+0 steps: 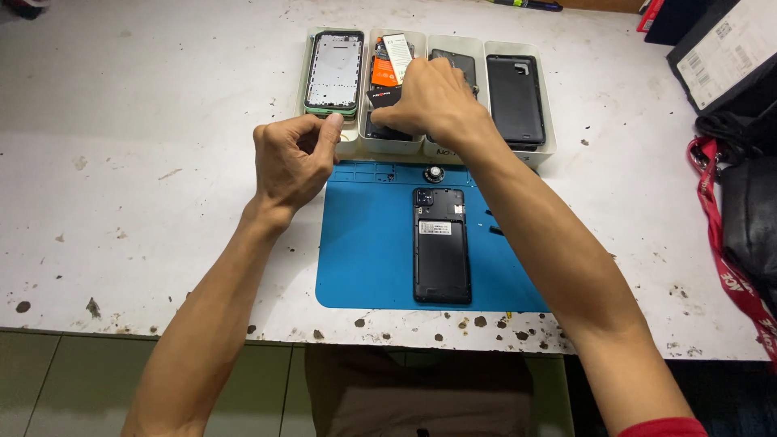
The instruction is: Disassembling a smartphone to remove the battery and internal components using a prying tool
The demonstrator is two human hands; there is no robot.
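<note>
Landmark: blue mat (pixel 364 259) on the white desk (pixel 146 162). An opened phone (pixel 441 247) lies on the mat, back cover off, long axis running from the desk's near edge toward the far edge, camera end farther away.

Just beyond the mat's far edge stands a row of 4 white trays (pixel 541 105), side by side; counting from the left, tray 1 holds a phone frame (pixel 333 71), tray 4 a dark back cover (pixel 515 99).

Right hand (pixel 433 101) is over tray 2, beyond the mat; its fingers are closed on a small black card-like part (pixel 382 97) at the tray's near end, among orange and white parts; the part lies to the left of the knuckles.

Left hand (pixel 293 158) hovers off the mat's far-left corner, fingers curled narrow, thumb and forefinger pinched together at tray 1's near rim; whether they hold anything I cannot tell.

The right hand is the nearer to the part; the phone lies nearer the body than both hands, untouched.
</note>
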